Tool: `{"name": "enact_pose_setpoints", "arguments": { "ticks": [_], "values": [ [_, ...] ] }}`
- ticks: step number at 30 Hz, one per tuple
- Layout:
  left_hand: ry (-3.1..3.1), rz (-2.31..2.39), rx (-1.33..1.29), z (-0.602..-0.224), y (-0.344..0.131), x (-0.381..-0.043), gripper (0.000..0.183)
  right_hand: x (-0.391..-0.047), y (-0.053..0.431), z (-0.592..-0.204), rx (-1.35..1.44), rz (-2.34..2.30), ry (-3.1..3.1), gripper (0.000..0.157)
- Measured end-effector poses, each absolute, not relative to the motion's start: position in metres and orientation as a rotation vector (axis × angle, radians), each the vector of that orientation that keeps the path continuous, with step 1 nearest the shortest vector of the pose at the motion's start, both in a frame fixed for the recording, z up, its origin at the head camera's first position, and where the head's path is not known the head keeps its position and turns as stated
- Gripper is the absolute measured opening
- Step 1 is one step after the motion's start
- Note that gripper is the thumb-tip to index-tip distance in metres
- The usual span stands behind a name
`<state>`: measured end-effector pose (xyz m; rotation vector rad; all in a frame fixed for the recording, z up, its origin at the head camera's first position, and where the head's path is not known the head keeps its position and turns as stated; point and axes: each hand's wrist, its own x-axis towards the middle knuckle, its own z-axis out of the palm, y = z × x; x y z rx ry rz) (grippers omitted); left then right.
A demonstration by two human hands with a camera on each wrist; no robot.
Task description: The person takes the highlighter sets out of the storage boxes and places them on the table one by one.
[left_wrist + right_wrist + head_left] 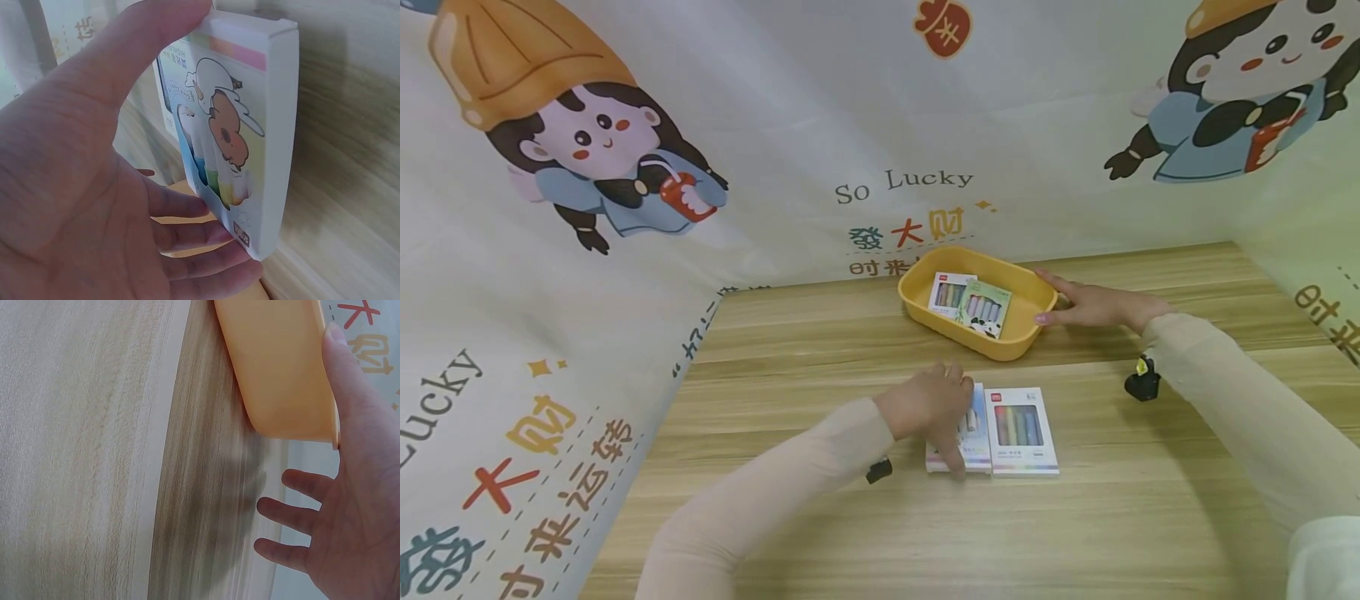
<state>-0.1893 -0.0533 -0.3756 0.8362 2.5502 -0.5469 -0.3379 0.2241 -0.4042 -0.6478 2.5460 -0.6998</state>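
My left hand (931, 406) grips a white highlighter box (976, 446) on the table, thumb at one edge and fingertips at the opposite one. In the left wrist view, the highlighter box (222, 119) has a cartoon animal and a cut-out showing colored pens; its near edge looks lifted. Beside it lies a flat white box (1024, 433) with colored sticks in its window. My right hand (1093, 305) touches the right end of a yellow basket (917, 304), fingers rather straight. In the right wrist view, the thumb lies along the rim and three fingers are free of it.
Inside the basket lie a white box (946, 292) of colored sticks and a green panda box (987, 304), partly overlapping. A printed cloth (790, 167) hangs behind the wooden table (790, 358) and along its sides. Something white (1326, 558) shows at the lower right corner.
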Motion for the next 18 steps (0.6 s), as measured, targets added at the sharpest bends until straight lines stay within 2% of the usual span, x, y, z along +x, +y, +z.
{"name": "enact_pose_setpoints", "arguments": {
  "ticks": [18],
  "values": [
    [2.554,-0.561,0.82,-0.3845,-0.0525,-0.1893,0.123,-0.3377,0.2221,-0.4026,-0.642,-0.714,2.534,0.102]
  ]
}}
